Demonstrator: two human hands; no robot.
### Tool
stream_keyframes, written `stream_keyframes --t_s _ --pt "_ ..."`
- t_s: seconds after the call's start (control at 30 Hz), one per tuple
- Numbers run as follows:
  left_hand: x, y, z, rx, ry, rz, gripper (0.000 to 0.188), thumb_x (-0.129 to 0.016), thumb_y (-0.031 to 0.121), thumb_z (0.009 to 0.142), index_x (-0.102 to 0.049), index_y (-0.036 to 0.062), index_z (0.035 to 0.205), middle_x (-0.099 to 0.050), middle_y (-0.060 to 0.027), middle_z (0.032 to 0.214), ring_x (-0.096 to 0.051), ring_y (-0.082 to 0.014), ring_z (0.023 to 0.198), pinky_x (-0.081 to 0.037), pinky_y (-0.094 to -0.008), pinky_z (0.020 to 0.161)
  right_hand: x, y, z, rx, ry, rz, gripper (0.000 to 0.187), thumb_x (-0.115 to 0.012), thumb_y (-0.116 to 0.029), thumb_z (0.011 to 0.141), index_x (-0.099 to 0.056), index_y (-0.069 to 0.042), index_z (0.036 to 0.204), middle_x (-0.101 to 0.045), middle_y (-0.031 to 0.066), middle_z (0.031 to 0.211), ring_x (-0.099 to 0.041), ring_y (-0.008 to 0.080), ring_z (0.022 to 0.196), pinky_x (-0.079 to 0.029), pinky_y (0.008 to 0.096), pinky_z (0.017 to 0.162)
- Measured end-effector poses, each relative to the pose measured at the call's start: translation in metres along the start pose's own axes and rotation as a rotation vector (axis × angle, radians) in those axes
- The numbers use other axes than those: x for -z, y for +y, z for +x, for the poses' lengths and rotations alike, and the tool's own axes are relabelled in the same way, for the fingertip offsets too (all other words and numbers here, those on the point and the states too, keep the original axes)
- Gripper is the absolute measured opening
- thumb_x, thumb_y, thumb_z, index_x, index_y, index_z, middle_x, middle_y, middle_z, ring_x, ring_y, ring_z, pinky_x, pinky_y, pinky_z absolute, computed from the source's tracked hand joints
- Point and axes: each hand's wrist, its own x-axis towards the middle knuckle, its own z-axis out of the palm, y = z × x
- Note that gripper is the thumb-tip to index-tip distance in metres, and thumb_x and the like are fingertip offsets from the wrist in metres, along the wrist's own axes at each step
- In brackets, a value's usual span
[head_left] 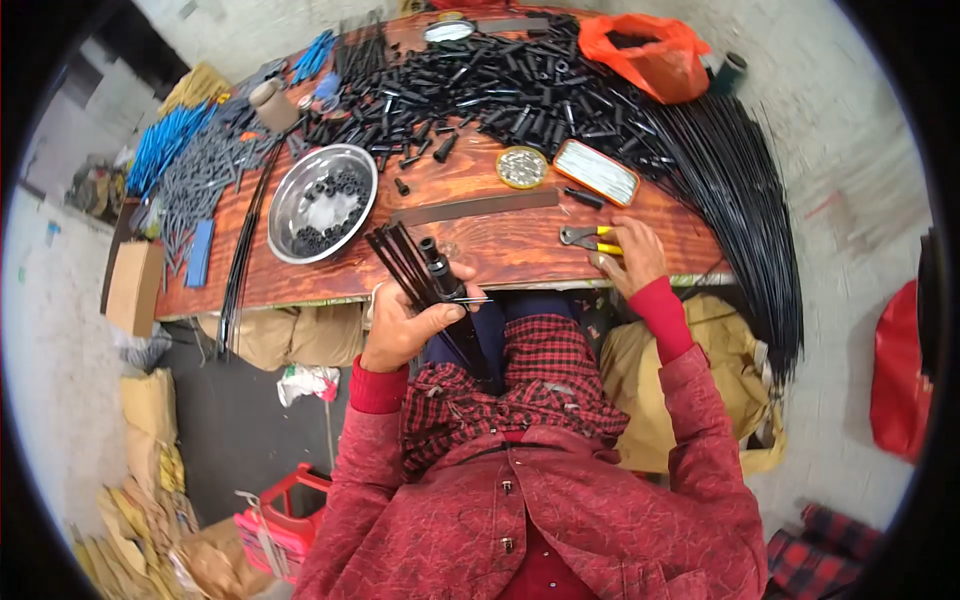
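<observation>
My left hand [408, 325] is closed round a bundle of thin black rods [398, 262], held slantwise over my lap at the table's near edge. A stepped black tubular piece [436, 262] stands up beside the rods in the same grip. A thin, shiny pin-like piece [470, 300] sticks out sideways by the thumb. To the right, my right hand [638, 255] has its fingers and thumb about the yellow handles of small pincers [580, 237], whose metal head points left, low over the tabletop. A flat dark metal strip [475, 207] lies between the hands, farther back.
The wooden table [300, 285] bears a steel bowl [368, 170] of black rings, a heap of black tubular parts [500, 85], a round tin [521, 167] and a rectangular tray [597, 172] of small silvery pieces. Long black rods [745, 190] overhang the right edge; grey parts [205, 175] lie left.
</observation>
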Motion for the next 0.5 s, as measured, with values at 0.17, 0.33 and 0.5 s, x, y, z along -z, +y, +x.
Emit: stream_keyframes --t_s 0.17,0.33,0.5 --pt "0.007 0.0 -0.003 0.012 -0.062 -0.02 0.041 -0.072 0.013 0.082 -0.058 -0.0048 0.116 -0.069 -0.0121 0.099 -0.065 -0.02 0.093 -0.05 -0.0335 0.086 0.0 0.014 0.002 0.096 -0.131 -0.009 0.026 -0.074 -0.022 0.076 -0.06 -0.006 0.091 -0.057 0.008 0.1 -0.055 0.0283 0.094 -0.044 0.0398 0.075" --pt "0.007 0.002 -0.005 -0.018 -0.097 0.004 0.039 -0.069 0.009 0.085 -0.058 -0.0053 0.119 -0.07 -0.0123 0.103 -0.065 -0.0189 0.099 -0.051 -0.0325 0.09 -0.01 0.026 0.001 0.126 -0.116 -0.08 0.024 -0.071 -0.023 0.081 -0.06 -0.004 0.09 -0.059 0.0085 0.092 -0.058 0.0249 0.078 -0.045 0.0367 0.064" --pt "0.001 0.006 -0.006 0.028 -0.059 0.003 0.042 -0.071 0.012 0.083 -0.058 -0.0059 0.118 -0.069 -0.0139 0.104 -0.066 -0.0202 0.098 -0.051 -0.034 0.09 0.036 -0.033 0.011 -0.583 -0.599 1.064 0.034 -0.054 -0.037 0.097 -0.059 -0.003 0.099 -0.062 0.0041 0.079 -0.06 0.0099 0.061 -0.049 0.0252 0.057"
